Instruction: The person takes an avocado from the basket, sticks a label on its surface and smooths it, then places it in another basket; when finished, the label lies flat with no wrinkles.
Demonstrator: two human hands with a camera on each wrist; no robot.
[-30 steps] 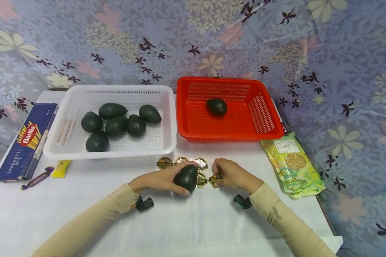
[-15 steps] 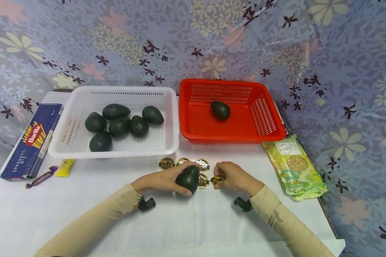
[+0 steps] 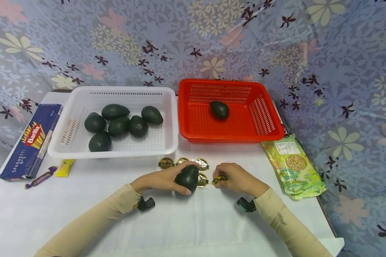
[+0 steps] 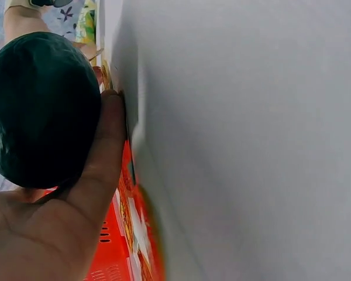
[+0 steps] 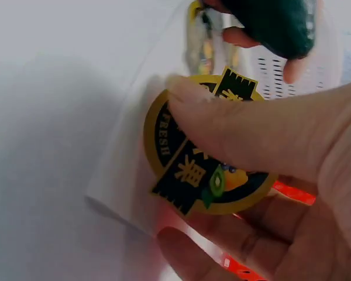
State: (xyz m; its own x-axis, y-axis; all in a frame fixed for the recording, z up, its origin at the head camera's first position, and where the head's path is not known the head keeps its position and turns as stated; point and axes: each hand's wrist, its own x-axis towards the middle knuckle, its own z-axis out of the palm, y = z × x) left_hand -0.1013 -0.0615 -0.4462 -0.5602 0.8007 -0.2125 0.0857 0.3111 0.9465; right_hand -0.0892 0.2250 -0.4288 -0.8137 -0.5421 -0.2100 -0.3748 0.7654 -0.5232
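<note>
My left hand (image 3: 161, 180) grips a dark green avocado (image 3: 188, 179) over the white table, its fingers and thumb on either side. The left wrist view shows this avocado (image 4: 44, 108) close up against the palm. To the right, my right hand (image 3: 238, 180) pinches a round black-and-gold fruit sticker (image 3: 217, 180) under the thumb. Lettering and a kiwi picture show on this sticker (image 5: 190, 175) in the right wrist view. Between the hands lies a sheet of clear backing with several more round stickers (image 3: 202, 181), partly hidden by the left hand and avocado.
Behind the hands stands a white basket (image 3: 115, 155) holding several avocados, beside a red basket (image 3: 231, 138) with one avocado. A spaghetti box (image 3: 29, 146), a purple-wrapped candy (image 3: 41, 177) and a yellow packet (image 3: 64, 168) lie left. A green-yellow food bag (image 3: 294, 167) lies right.
My right hand has shifted slightly to the right with the sticker, away from the sheet. My left hand keeps the avocado in about the same place.
</note>
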